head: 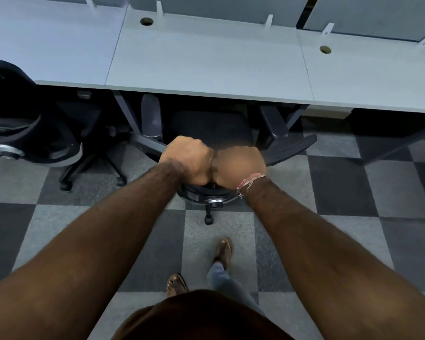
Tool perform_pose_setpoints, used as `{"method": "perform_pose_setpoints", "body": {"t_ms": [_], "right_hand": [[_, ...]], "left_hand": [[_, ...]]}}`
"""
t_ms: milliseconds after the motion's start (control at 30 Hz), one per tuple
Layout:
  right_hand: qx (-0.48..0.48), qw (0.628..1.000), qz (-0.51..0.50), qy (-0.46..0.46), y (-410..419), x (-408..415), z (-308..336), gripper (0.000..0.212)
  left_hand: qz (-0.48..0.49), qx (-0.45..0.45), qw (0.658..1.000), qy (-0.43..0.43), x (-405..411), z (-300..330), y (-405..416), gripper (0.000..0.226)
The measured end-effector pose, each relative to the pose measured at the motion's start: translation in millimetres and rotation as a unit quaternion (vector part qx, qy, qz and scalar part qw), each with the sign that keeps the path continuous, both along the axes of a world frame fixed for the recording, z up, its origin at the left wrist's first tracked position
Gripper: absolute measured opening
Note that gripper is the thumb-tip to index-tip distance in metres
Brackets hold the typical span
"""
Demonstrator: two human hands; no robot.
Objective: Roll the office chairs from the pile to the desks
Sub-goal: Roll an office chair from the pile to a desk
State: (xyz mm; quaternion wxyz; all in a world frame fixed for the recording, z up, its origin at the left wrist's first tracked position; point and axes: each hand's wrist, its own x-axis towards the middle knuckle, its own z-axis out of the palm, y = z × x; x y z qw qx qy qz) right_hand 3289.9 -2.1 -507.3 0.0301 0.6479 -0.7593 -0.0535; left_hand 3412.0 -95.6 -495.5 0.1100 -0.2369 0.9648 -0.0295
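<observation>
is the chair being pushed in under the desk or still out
Partly in: the chair's seat lies under the desk edge; its back, gripped by both hands, stays outside.

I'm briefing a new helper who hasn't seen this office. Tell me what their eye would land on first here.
First, the two hands, left hand and right hand, side by side at centre, gripping the top of the black office chair, whose seat sits partly under the grey desk. Next, a second chair at the left desk, and the checkered carpet below.
</observation>
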Motion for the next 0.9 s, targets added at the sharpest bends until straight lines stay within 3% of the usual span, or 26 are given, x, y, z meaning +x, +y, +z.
{"method": "perform_pose_setpoints", "body": {"t_ms": [433, 900], "right_hand": [[-0.008, 0.999, 0.038, -0.014, -124.8, -74.0, -1.1, 0.024], [-0.025, 0.999, 0.02, -0.034, -185.1, -63.6, -2.8, 0.019]], "left_hand": [[0.052, 0.008, 0.999, 0.006, -69.7, -0.1, -114.0, 0.026], [0.012, 0.031, 0.999, -0.021, -66.6, -0.4, -192.4, 0.024]]}}
